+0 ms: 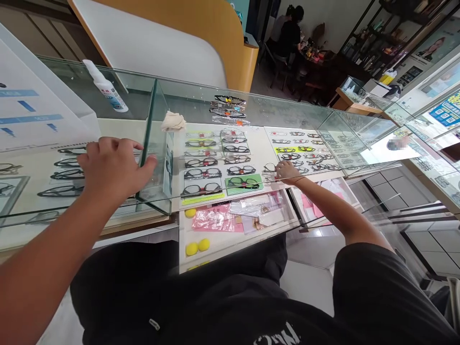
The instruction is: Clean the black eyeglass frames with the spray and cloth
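My left hand (113,165) rests at the glass top of the display case on the left, thumb and fingers apart, holding nothing. Under the glass, my right hand (286,171) reaches into the case at a clear-rimmed pair of glasses (269,167); its fingers are bent, and whether they grip the pair is too small to tell. Rows of glasses lie left of that hand, among them a dark pair (243,182) on a green card (258,179). Yellow-backed glasses (294,149) lie beyond it. A folded beige cloth (174,121) sits on the glass.
A white spray bottle (107,88) stands at the back left. Below the case, an open drawer (185,239) holds pink packets (213,218) and yellow balls (191,248). A glass divider (148,129) stands beside my left hand. People (289,33) sit far back.
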{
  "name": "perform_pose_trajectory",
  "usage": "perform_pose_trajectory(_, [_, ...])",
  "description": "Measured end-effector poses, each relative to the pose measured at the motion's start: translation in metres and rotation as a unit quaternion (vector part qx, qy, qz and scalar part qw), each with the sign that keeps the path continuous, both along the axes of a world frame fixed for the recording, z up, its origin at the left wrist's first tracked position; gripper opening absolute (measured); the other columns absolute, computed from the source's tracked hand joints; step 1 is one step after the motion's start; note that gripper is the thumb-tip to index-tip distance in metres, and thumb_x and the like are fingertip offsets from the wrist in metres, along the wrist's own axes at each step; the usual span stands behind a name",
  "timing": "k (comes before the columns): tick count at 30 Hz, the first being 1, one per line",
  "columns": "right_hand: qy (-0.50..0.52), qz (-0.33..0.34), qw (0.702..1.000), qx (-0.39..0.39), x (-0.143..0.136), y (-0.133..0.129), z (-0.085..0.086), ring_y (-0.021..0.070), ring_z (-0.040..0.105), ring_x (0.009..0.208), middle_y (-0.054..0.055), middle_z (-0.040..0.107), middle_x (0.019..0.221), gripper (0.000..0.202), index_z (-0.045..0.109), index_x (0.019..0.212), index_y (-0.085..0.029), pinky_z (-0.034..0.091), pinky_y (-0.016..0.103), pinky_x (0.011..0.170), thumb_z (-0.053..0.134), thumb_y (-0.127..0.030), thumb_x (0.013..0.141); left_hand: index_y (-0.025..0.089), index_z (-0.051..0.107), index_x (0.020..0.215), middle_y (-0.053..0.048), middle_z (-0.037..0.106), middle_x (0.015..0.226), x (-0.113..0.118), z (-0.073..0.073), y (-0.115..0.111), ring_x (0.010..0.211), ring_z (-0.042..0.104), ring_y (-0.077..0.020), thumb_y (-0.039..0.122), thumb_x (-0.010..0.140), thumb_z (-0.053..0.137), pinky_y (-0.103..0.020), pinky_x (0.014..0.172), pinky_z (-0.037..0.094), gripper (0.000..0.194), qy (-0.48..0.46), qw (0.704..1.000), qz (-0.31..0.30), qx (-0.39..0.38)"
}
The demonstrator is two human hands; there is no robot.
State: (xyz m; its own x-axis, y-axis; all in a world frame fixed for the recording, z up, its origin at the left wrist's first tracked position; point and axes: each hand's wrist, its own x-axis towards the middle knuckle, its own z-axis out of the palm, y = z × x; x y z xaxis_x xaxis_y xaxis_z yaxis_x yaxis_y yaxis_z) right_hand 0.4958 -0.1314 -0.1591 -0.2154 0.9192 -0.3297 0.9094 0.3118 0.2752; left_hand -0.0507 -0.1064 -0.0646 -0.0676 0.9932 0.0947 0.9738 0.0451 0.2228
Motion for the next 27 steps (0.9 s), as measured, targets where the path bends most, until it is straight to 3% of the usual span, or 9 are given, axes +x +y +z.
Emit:
perform_pose_trajectory(6, [0.007,0.015,1.0,0.014,0.002,0.017,-0.018,0.0403,0.05,0.157,0.021,0.072,0.159,0.04,0.085,0.128,-0.014,0.035,0.056,0.132,0.049,-0.024,0.112,0.009,0.067,0.152,-0.032,0.052,0.165,0.001,0.002,0.0,0.158,0.045,-0.0563,0.055,0.1,0.043,-0.074,0.13,0.04,0.073,-0.006,1.0,0.004,-0.005])
perform_pose_trajectory(12, [0.005,0.006,1.0,0.015,0.008,0.024,-0.03,0.0391,0.054,0.152,0.021,0.074,0.156,0.041,0.083,0.135,-0.014,0.037,0.054,0.129,0.053,-0.027,0.11,0.008,0.067,0.152,-0.033,0.052,0.164,0.001,0.003,0.001,0.157,0.046,-0.0567,0.054,0.099,0.043,-0.074,0.128,0.041,0.074,-0.003,1.0,0.005,-0.006])
perform_pose_trajectory(18, [0.005,0.002,1.0,0.016,0.012,0.032,-0.043,0.0388,0.053,0.151,0.02,0.075,0.154,0.039,0.086,0.128,-0.017,0.037,0.053,0.125,0.054,-0.027,0.109,0.009,0.065,0.153,-0.032,0.051,0.165,-0.001,0.001,0.002,0.159,0.045,-0.0556,0.053,0.1,0.045,-0.075,0.129,0.041,0.072,-0.004,1.0,0.005,-0.007])
perform_pose_trajectory(27, [0.005,0.001,1.0,0.007,0.015,0.037,-0.048,0.0397,0.055,0.149,0.019,0.077,0.151,0.037,0.09,0.124,-0.021,0.037,0.054,0.124,0.058,-0.03,0.108,0.009,0.064,0.154,-0.033,0.052,0.164,0.002,0.004,-0.002,0.158,0.046,-0.056,0.052,0.101,0.044,-0.074,0.128,0.042,0.072,0.001,1.0,0.004,-0.006])
